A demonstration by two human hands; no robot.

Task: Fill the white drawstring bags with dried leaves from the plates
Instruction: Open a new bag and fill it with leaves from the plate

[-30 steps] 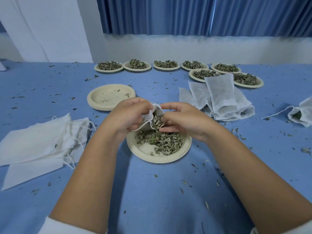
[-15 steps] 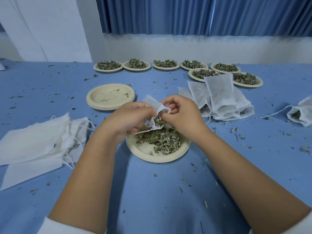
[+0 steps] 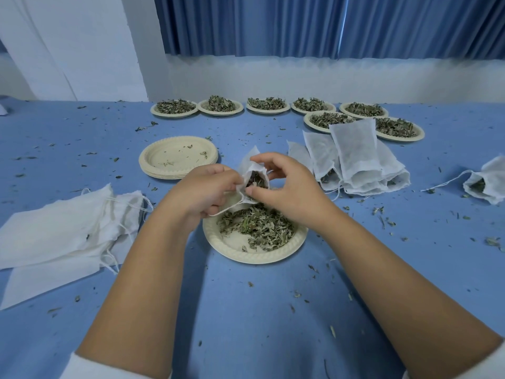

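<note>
While both hands pinch it, the white drawstring bag (image 3: 252, 170) hangs just above the far rim of the near plate (image 3: 254, 260): mouth spread toward camera, dark leaves inside. Left hand (image 3: 207, 192) grips one mouth edge, right hand (image 3: 287, 192) the other. Dried leaves (image 3: 259, 228) heaped on plate. Flat bags (image 3: 62, 231) left of plate, filled bags (image 3: 355, 160) far-right. Nearside of plate: blue table (image 3: 246, 324), scattered crumbs.
</note>
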